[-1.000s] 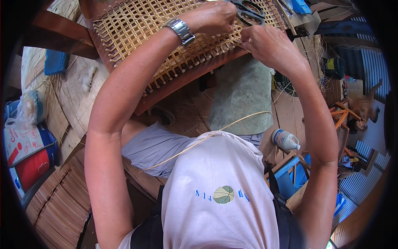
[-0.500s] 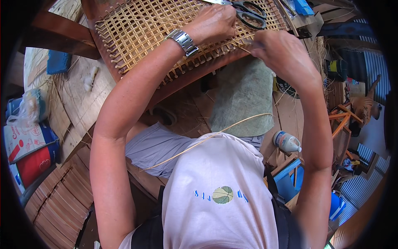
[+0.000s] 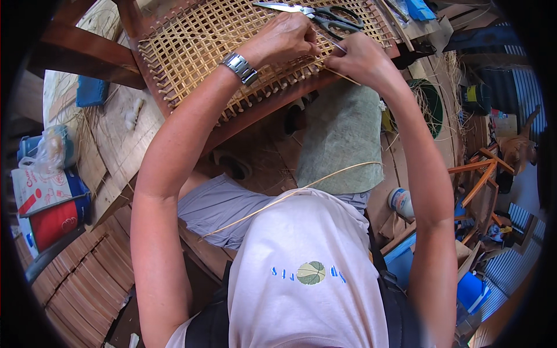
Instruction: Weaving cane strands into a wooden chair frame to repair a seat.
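Observation:
A woven cane seat (image 3: 197,49) in a dark wooden frame (image 3: 238,129) lies before me, with cane ends standing up along its near edge. My left hand (image 3: 287,39), with a metal watch on its wrist, is closed over the weave near that edge; what its fingers pinch is hidden. Just to its right, my right hand (image 3: 362,58) is closed around a thin grey rod (image 3: 332,42), its kind unclear. A loose cane strand (image 3: 343,75) sticks out below the right fingers. Scissors (image 3: 325,17) with dark handles lie on the weave beyond both hands.
Another cane strand (image 3: 290,197) lies across my shirt and lap. A green-grey cloth (image 3: 339,139) hangs over my leg. To the left, a wooden board (image 3: 116,151) bears a blue block (image 3: 91,91). A white bottle (image 3: 400,203) and a blue bucket (image 3: 473,292) stand right.
My right hand has moved left, closer to my left hand, and the thin rod now shows in it. My left hand has shifted slightly left. The view has turned a little.

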`<state>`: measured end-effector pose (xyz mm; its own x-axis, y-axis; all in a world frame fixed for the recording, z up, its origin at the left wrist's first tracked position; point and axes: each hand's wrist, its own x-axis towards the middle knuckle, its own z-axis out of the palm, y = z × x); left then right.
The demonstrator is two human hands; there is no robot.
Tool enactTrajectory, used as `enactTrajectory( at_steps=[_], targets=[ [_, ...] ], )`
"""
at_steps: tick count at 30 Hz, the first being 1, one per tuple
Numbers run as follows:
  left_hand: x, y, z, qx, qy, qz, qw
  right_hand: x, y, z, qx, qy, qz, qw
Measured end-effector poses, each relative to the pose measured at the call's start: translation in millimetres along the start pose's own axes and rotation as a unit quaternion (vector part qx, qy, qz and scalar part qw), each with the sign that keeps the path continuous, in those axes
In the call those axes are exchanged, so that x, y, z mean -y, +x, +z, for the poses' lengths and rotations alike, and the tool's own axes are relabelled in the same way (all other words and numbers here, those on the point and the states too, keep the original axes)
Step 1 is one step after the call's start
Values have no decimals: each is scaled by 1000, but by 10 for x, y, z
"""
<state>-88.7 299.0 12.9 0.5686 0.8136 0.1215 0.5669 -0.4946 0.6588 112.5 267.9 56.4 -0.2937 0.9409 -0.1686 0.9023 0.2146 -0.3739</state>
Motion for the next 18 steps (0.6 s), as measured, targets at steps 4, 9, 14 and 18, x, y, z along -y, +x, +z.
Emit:
enactTrajectory(
  at_steps=[4,9,14,18],
  targets=[
    [14,-2,-5,10,-32,-10,999,-30,204,-49,97,11,47,994],
    [-76,-42,-104,18,-28,-22,999,-41,189,34,68,29,40,996],
    [-200,-33,-113,42,14,-47,998,-112,68,-155,64,96,55,992],
    [-242,-174,37,-76,106,15,991,-86,-269,-330,17,77,3,997]
  ],
)
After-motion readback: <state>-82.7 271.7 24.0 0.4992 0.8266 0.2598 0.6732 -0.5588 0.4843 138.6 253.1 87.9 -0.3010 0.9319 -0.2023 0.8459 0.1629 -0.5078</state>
